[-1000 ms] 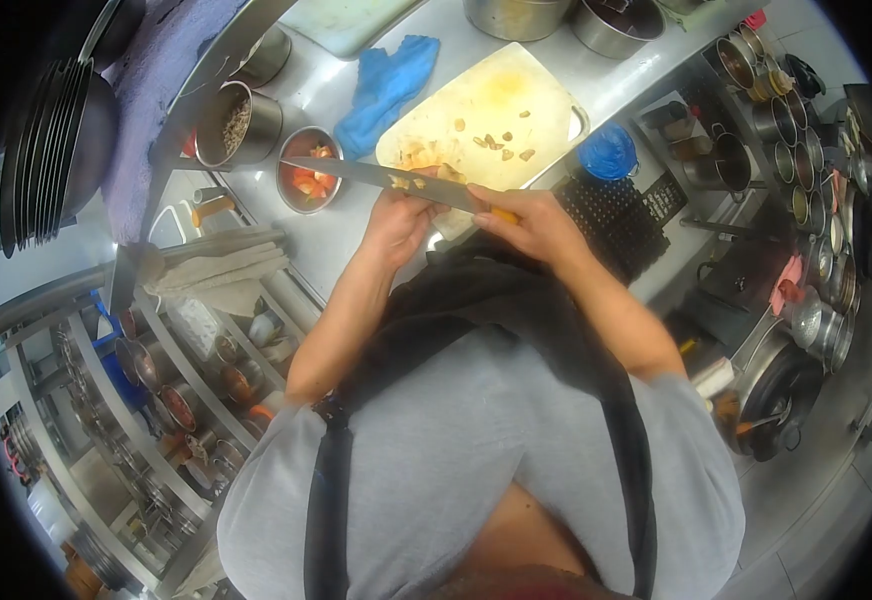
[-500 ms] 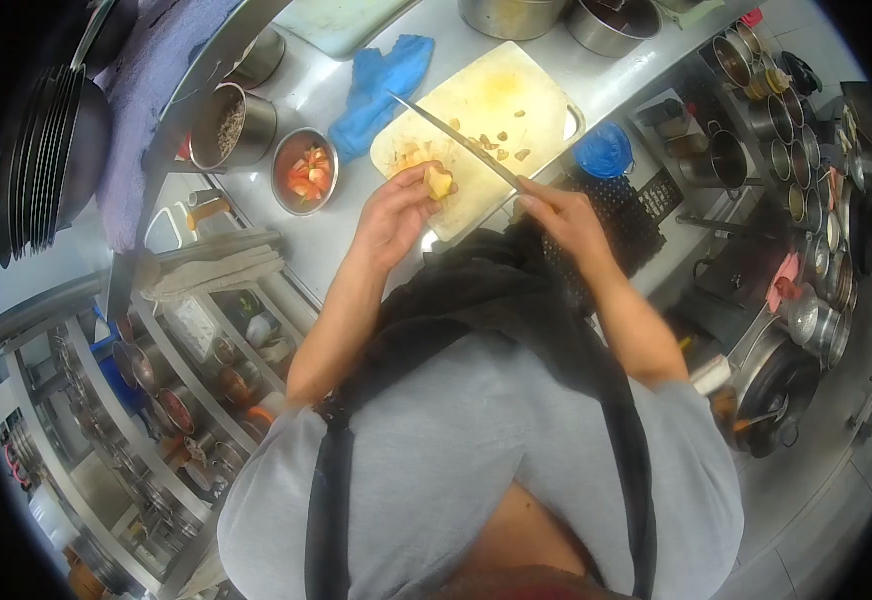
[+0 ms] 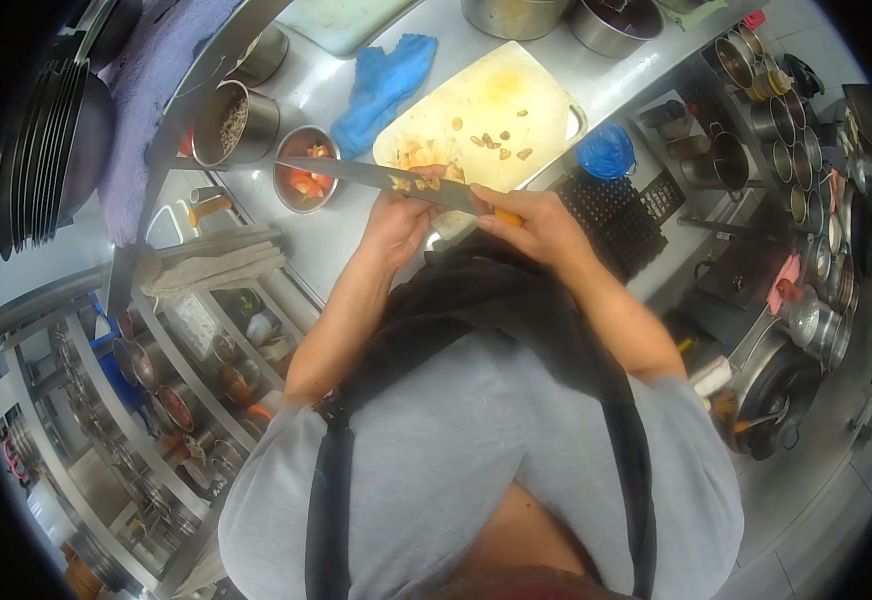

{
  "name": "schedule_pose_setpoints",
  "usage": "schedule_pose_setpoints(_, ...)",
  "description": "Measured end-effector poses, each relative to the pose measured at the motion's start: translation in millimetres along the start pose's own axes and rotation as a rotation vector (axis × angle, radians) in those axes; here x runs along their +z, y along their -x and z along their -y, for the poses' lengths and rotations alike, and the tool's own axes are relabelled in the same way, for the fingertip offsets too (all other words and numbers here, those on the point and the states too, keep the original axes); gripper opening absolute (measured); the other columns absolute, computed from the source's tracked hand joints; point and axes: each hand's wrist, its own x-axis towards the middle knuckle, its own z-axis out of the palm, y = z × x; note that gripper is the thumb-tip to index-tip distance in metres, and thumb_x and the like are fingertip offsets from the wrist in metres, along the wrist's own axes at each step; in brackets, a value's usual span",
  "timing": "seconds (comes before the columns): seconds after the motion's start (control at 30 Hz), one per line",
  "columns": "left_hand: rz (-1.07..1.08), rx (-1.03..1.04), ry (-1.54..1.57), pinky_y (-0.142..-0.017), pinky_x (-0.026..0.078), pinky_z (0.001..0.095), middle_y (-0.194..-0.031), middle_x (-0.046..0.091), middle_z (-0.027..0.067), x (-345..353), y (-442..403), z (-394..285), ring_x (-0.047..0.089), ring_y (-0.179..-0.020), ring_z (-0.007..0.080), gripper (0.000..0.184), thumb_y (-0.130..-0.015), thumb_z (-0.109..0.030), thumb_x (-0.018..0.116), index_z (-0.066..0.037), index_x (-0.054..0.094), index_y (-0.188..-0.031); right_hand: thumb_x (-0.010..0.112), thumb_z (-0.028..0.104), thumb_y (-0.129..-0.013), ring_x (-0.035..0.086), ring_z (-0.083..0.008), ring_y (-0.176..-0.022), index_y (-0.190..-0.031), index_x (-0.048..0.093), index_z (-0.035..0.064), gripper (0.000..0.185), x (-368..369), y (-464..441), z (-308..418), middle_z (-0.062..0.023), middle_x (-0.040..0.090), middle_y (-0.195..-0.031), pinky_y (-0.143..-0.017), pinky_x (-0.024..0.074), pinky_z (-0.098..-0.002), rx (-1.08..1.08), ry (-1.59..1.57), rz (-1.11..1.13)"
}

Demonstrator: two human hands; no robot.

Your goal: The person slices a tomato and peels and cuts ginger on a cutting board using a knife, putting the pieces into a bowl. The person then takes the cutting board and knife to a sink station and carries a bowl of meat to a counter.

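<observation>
My right hand (image 3: 541,228) is closed around the orange-yellow handle of a large kitchen knife (image 3: 351,172). The blade points left, its tip over the rim of a steel bowl (image 3: 303,203) with cut red tomato pieces (image 3: 308,183). Small pale yellowish pieces (image 3: 421,184) lie against the blade. My left hand (image 3: 396,232) is curled close under the blade, which covers its fingertips; what they grip is hidden. Beyond the knife is a cream cutting board (image 3: 516,90) with pale scraps (image 3: 416,155) and several small brown pieces (image 3: 504,135).
A blue cloth (image 3: 381,90) lies left of the board. A steel pot (image 3: 236,125) with chopped contents stands beside the bowl, and more pots (image 3: 614,25) stand at the back. A blue-covered container (image 3: 604,150) is at the right. Shelves of pans (image 3: 171,410) are lower left.
The knife has swung from over the board to lie leftward across my left hand, its tip reaching the bowl. The yellow chunk in my left fingers is no longer plainly visible.
</observation>
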Motion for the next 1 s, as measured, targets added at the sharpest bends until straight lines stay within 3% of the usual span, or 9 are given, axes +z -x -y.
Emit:
schedule_pose_setpoints(0.23, 0.047, -0.079, -0.027, -0.086, 0.050, 0.0355, -0.115, 0.061, 0.0162, -2, 6, -5, 0.062, -0.106, 0.0280, 0.030, -0.090, 0.000, 0.057, 0.006, 0.053, -0.119, 0.073, 0.024, -0.084, 0.070, -0.0293, -0.087, -0.118, 0.066, 0.0061, 0.039, -4, 12, -34, -0.0192, 0.069, -0.099, -0.078, 0.0527, -0.0336, -0.013, 0.118, -0.016)
schedule_pose_setpoints(0.3, 0.091, -0.158, -0.004, -0.086, 0.050, 0.0341, -0.116, 0.060, 0.0168, -4, 7, -9, 0.062, -0.107, 0.0296, 0.030, -0.090, 0.001, 0.058, 0.005, 0.053, -0.119, 0.072, 0.025, -0.085, 0.071, -0.0216, -0.089, -0.119, 0.065, 0.0048, 0.040, -10, 18, -50, -0.0183, 0.070, -0.101, -0.078, 0.0518, -0.0306, 0.237, 0.012, -0.012)
schedule_pose_setpoints(0.4, 0.093, -0.139, 0.042, -0.087, 0.050, 0.0330, -0.116, 0.061, 0.0167, -2, 8, -8, 0.062, -0.108, 0.0296, 0.030, -0.091, -0.002, 0.057, 0.004, 0.052, -0.119, 0.072, 0.026, -0.086, 0.069, -0.0161, -0.091, -0.120, 0.064, 0.0041, 0.041, -11, 28, -63, -0.0177, 0.071, -0.102, -0.079, 0.0508, -0.0290, 0.309, -0.030, -0.036)
schedule_pose_setpoints(0.53, 0.061, -0.097, 0.051, -0.091, 0.049, 0.0359, -0.117, 0.061, 0.0162, -2, 0, 0, 0.062, -0.108, 0.0293, 0.029, -0.092, -0.004, 0.056, 0.005, 0.053, -0.120, 0.073, 0.026, -0.085, 0.070, -0.0210, -0.091, -0.119, 0.065, 0.0050, 0.041, -8, 14, -20, -0.0177, 0.070, -0.103, -0.081, 0.0513, -0.0309, 0.313, -0.075, -0.042)
schedule_pose_setpoints(0.6, 0.042, -0.066, 0.042, -0.094, 0.049, 0.0380, -0.116, 0.062, 0.0159, 0, -2, 3, 0.062, -0.108, 0.0292, 0.029, -0.093, -0.005, 0.054, 0.006, 0.054, -0.121, 0.073, 0.027, -0.084, 0.070, -0.0262, -0.091, -0.117, 0.066, 0.0062, 0.040, 1, 9, -12, -0.0177, 0.070, -0.104, -0.082, 0.0518, -0.0331, 0.049, -0.004, -0.045)
schedule_pose_setpoints(0.63, 0.025, -0.041, 0.057, -0.094, 0.049, 0.0393, -0.117, 0.062, 0.0160, 5, -1, 3, 0.062, -0.108, 0.0304, 0.029, -0.093, -0.004, 0.054, 0.006, 0.053, -0.121, 0.074, 0.027, -0.083, 0.069, -0.0302, -0.093, -0.116, 0.067, 0.0073, 0.039, 1, 6, -4, -0.0178, 0.069, -0.105, -0.083, 0.0521, -0.0345, 0.047, 0.033, -0.022)
schedule_pose_setpoints(0.77, 0.103, -0.115, 0.033, -0.093, 0.049, 0.0392, -0.123, 0.056, 0.0169, -3, 2, -6, 0.060, -0.112, 0.0319, 0.029, -0.092, -0.001, 0.055, 0.004, 0.051, -0.121, 0.073, 0.028, -0.084, 0.069, -0.0270, -0.094, -0.118, 0.066, 0.0070, 0.040, -2, 10, -37, -0.0176, 0.070, -0.104, -0.082, 0.0518, -0.0338, 0.025, 0.110, -0.050)
schedule_pose_setpoints(0.83, 0.095, -0.114, 0.057, -0.093, 0.048, 0.0390, -0.124, 0.056, 0.0175, -7, 6, -10, 0.059, -0.114, 0.0331, 0.030, -0.092, -0.002, 0.054, 0.004, 0.050, -0.122, 0.070, 0.030, -0.087, 0.070, -0.0242, -0.094, -0.120, 0.064, 0.0046, 0.042, -9, 17, -59, -0.0184, 0.070, -0.103, -0.080, 0.0517, -0.0329, 0.289, 0.020, -0.022)
schedule_pose_setpoints(1.0, 0.070, -0.078, 0.136, -0.093, 0.048, 0.0382, -0.124, 0.056, 0.0183, 5, 8, -14, 0.057, -0.118, 0.0374, 0.030, -0.094, -0.002, 0.051, 0.003, 0.049, -0.124, 0.067, 0.031, -0.089, 0.067, -0.0171, -0.083, -0.122, 0.063, 0.0018, 0.044, -14, 24, -40, -0.0166, 0.072, -0.094, -0.076, 0.0505, -0.0294, 0.430, -0.140, -0.116)
